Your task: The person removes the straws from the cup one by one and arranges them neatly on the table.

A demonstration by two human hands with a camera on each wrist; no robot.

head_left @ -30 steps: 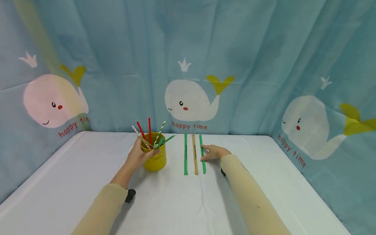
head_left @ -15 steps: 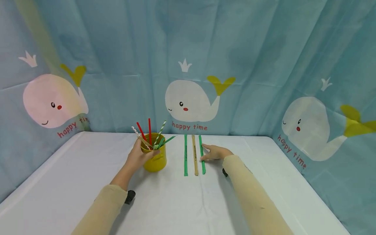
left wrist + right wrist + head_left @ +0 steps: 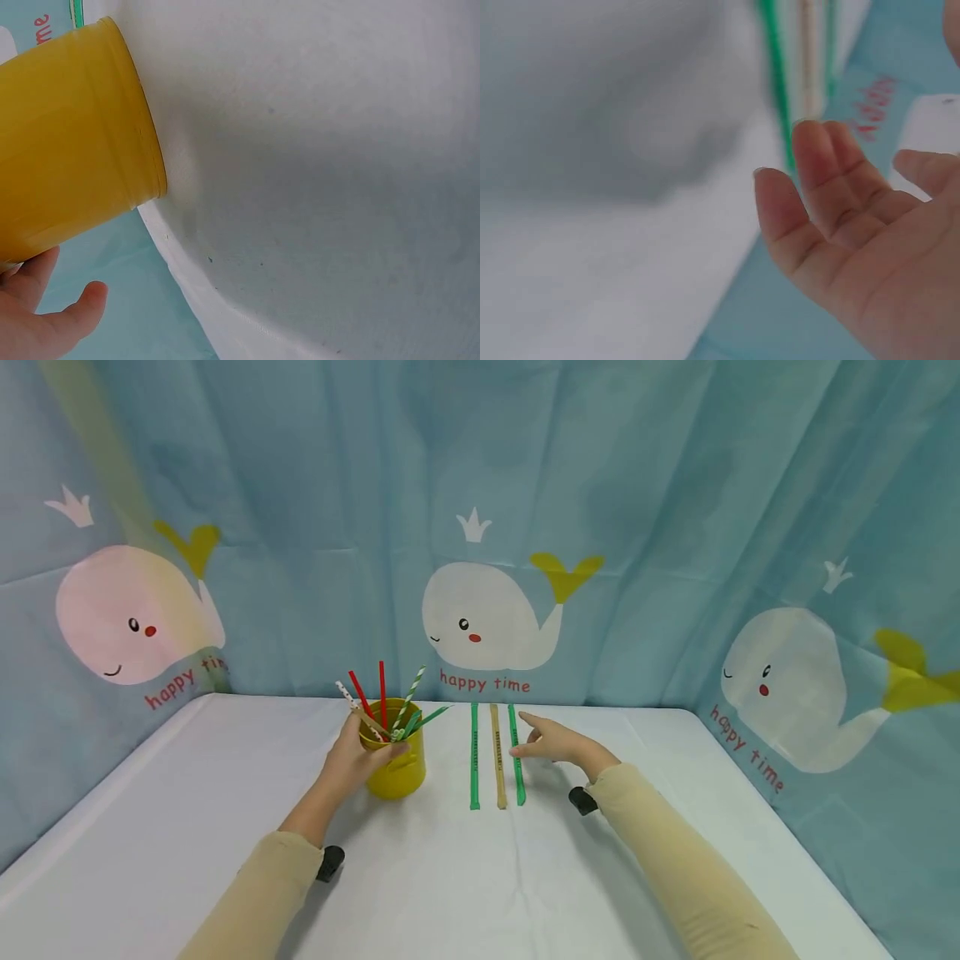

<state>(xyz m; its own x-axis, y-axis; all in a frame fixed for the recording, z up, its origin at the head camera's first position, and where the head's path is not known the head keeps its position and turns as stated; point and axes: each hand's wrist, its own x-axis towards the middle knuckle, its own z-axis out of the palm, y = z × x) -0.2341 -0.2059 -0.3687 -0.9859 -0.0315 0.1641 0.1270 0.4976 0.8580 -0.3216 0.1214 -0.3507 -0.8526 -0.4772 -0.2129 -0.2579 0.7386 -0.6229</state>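
My left hand (image 3: pixel 347 767) grips a yellow pail (image 3: pixel 397 781) by its rim, thumb at the front. Several straws (image 3: pixel 381 681) stick up out of it: red, white-patterned, green-striped and wrapped ones. In the left wrist view the pail (image 3: pixel 75 135) is tilted by the camera angle, with some fingers (image 3: pixel 82 311) beside it. To its right, three wrapped straws lie side by side: a green one (image 3: pixel 474 760), a tan one (image 3: pixel 498 764) and another green one (image 3: pixel 519 785). Over the rightmost straw is my right hand (image 3: pixel 561 745), its fingers spread, holding nothing.
A white cloth (image 3: pixel 450 885) covers the table. Behind it and at both sides hangs a blue curtain (image 3: pixel 645 635) with printed whales. A dark wrist device (image 3: pixel 582 800) sits below the right wrist, another (image 3: pixel 330 863) below the left.
My right hand has lifted off the rightmost green straw, its fingers opening, and the forearm has drawn slightly right. My left hand and the pail stay put.
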